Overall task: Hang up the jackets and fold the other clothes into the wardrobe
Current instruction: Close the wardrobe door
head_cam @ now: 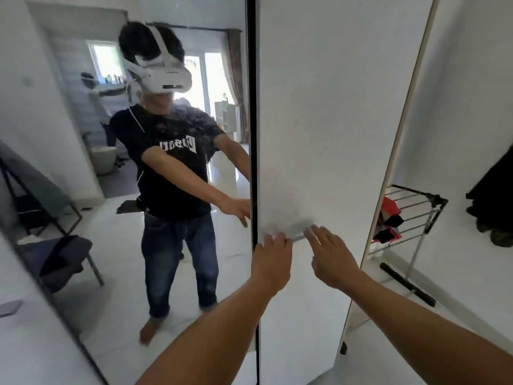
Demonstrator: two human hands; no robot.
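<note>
A tall white wardrobe door [319,120] stands shut in front of me, next to a mirrored door [125,190] on its left. A small grey handle [298,232] sits low on the white door. My left hand [273,262] rests against the white door's left edge, its fingertips curled beside the handle. My right hand [331,257] hovers flat just right of the handle, fingers spread, holding nothing. Whether the left fingers grip the handle is unclear. Dark jackets [494,201] hang at the far right wall.
A metal drying rack [413,215] with red and black clothes [388,220] stands to the right of the wardrobe on the white tiled floor. The mirror reflects me, a chair [61,259] and the room behind.
</note>
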